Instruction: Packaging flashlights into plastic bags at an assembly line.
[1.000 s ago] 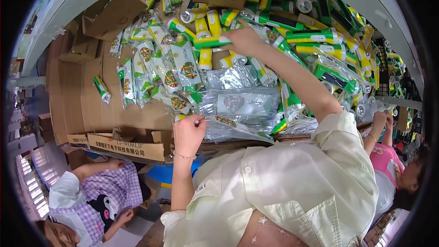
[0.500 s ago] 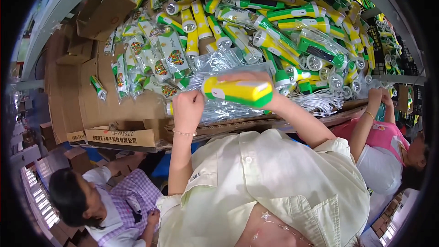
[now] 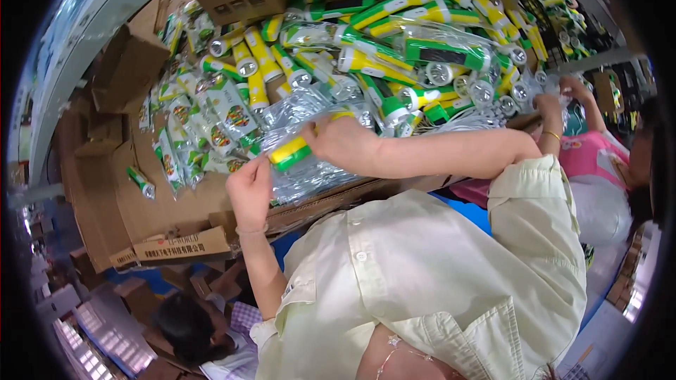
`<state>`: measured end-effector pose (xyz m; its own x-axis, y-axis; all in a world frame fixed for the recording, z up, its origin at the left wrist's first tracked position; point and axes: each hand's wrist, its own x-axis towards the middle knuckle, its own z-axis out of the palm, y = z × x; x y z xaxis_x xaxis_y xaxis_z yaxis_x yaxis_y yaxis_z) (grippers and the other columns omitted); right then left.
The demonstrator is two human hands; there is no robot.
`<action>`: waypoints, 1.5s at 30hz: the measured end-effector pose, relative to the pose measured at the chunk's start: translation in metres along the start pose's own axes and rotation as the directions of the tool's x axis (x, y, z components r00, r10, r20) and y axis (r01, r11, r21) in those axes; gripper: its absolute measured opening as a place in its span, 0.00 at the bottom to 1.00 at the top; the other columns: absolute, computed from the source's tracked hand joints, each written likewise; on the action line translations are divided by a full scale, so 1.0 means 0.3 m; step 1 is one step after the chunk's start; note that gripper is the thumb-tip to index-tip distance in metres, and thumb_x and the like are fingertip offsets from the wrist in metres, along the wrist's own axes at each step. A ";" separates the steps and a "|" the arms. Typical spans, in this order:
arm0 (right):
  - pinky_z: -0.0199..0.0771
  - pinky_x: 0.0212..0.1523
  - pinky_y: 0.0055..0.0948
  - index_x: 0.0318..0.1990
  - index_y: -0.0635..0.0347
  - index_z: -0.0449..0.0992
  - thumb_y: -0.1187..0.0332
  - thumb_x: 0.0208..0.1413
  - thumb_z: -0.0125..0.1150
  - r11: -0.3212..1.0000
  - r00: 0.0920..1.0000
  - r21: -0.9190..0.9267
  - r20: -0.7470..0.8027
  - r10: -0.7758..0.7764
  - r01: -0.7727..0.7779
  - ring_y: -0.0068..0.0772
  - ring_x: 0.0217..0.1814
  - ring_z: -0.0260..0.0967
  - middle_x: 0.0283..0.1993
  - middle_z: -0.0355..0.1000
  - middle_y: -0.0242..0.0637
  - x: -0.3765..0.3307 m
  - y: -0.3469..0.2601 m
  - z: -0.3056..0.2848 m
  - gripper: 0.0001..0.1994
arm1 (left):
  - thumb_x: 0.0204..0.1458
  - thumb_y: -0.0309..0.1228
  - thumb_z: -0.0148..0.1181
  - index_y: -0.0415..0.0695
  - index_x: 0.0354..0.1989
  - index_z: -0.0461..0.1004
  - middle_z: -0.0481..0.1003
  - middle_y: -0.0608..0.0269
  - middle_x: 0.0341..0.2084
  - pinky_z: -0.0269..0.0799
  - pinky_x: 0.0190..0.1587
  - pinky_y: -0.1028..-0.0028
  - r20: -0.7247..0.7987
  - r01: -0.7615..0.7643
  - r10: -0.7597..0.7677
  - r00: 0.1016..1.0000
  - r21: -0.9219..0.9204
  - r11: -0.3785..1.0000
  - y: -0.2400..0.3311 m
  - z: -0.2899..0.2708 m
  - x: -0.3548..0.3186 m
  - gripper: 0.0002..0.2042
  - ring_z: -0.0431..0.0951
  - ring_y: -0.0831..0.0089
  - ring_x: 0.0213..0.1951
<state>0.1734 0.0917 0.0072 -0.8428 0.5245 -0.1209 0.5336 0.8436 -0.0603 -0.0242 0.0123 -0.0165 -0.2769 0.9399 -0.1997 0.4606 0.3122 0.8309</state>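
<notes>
Pale cotton sleeve nearest, then the left hand (image 3: 250, 190) resting on the edge of clear plastic bags (image 3: 310, 169), fingers curled on the film. Just beyond, the right hand (image 3: 345, 142) grips a yellow-and-green flashlight (image 3: 290, 152) lying across those bags. Farther back spreads a heap of matching flashlights (image 3: 394, 49) on cardboard (image 3: 141, 204). At far right, another person's hand (image 3: 546, 105) reaches into the pile.
</notes>
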 end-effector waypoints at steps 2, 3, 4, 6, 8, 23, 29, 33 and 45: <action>0.74 0.31 0.34 0.43 0.68 0.73 0.73 0.43 0.57 0.957 0.992 -0.279 -0.119 0.051 -0.082 0.39 0.32 0.74 0.33 0.74 0.42 -0.006 -0.051 0.080 0.16 | 0.52 0.29 0.54 0.39 0.41 0.78 0.65 0.64 0.08 0.60 0.17 0.77 0.014 0.090 -0.089 0.996 -0.091 0.992 0.100 0.020 0.002 0.11 0.62 0.84 0.13; 0.74 0.31 0.34 0.43 0.65 0.74 0.71 0.43 0.58 0.978 0.998 -0.209 0.060 0.024 -0.011 0.38 0.32 0.74 0.32 0.74 0.39 0.017 -0.063 0.099 0.16 | 0.53 0.28 0.54 0.39 0.41 0.78 0.66 0.67 0.09 0.61 0.18 0.78 0.021 0.014 -0.014 1.000 0.000 1.000 0.138 0.035 -0.002 0.11 0.64 0.85 0.13; 0.74 0.31 0.33 0.42 0.62 0.76 0.70 0.44 0.59 0.992 0.972 -0.119 0.236 -0.017 0.046 0.37 0.33 0.74 0.31 0.75 0.36 0.028 -0.070 0.113 0.15 | 0.53 0.28 0.54 0.39 0.41 0.78 0.66 0.67 0.09 0.61 0.18 0.78 0.038 0.005 -0.005 0.999 -0.003 1.000 0.141 0.052 -0.002 0.11 0.64 0.85 0.13; 0.74 0.31 0.36 0.34 0.59 0.78 0.68 0.45 0.60 0.994 0.984 -0.078 0.159 0.085 -0.074 0.37 0.33 0.74 0.30 0.74 0.34 0.014 -0.057 0.122 0.09 | 0.53 0.28 0.54 0.38 0.42 0.78 0.68 0.68 0.10 0.62 0.18 0.78 -0.003 -0.075 0.076 0.997 0.104 0.992 0.135 0.070 -0.010 0.11 0.65 0.85 0.13; 0.71 0.25 0.32 0.37 0.55 0.74 0.69 0.46 0.59 0.963 0.955 0.256 -0.297 -0.006 0.086 0.33 0.30 0.73 0.30 0.70 0.30 -0.044 0.013 0.118 0.09 | 0.54 0.27 0.53 0.37 0.42 0.77 0.69 0.68 0.11 0.62 0.17 0.78 -0.033 -0.003 0.004 0.999 0.025 1.000 0.090 0.061 0.003 0.11 0.66 0.84 0.13; 0.71 0.29 0.34 0.25 0.54 0.71 0.66 0.42 0.61 0.991 0.991 0.066 0.074 0.111 -0.116 0.34 0.33 0.70 0.28 0.67 0.30 -0.630 0.452 0.178 0.06 | 0.54 0.30 0.56 0.33 0.34 0.78 0.68 0.70 0.10 0.59 0.15 0.82 -0.011 0.145 -0.146 0.989 -0.080 0.986 0.023 0.021 0.011 0.11 0.65 0.85 0.12; 0.70 0.27 0.36 0.24 0.57 0.72 0.71 0.42 0.60 0.987 0.987 0.076 0.082 0.135 -0.142 0.38 0.31 0.70 0.26 0.67 0.35 -0.596 0.491 0.049 0.03 | 0.52 0.32 0.58 0.35 0.35 0.79 0.69 0.67 0.09 0.63 0.16 0.80 -0.016 0.143 -0.143 0.990 -0.019 0.990 0.045 0.026 0.031 0.11 0.67 0.83 0.11; 0.68 0.26 0.38 0.23 0.59 0.72 0.74 0.41 0.59 0.953 0.981 0.273 -0.103 0.162 -0.129 0.42 0.28 0.69 0.25 0.66 0.36 -0.487 0.425 -0.154 0.02 | 0.52 0.34 0.58 0.37 0.29 0.79 0.68 0.65 0.07 0.63 0.17 0.78 -0.029 0.101 -0.099 0.995 0.049 0.994 0.046 0.035 0.027 0.12 0.68 0.81 0.10; 0.78 0.31 0.27 0.36 0.68 0.74 0.82 0.51 0.56 -0.027 0.795 0.871 -0.435 0.423 0.491 0.34 0.36 0.75 0.37 0.70 0.42 -0.024 0.061 -0.085 0.05 | 0.53 0.36 0.59 0.36 0.26 0.78 0.68 0.67 0.08 0.60 0.15 0.80 0.029 0.090 -0.090 0.995 0.018 0.996 -0.005 0.050 0.066 0.14 0.66 0.83 0.11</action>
<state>0.1875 0.1062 0.0322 -0.4750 0.8238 0.3095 -0.3670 0.1342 -0.9205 -0.0177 0.0326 -0.0295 -0.2928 0.9114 -0.2890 0.4492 0.3980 0.7999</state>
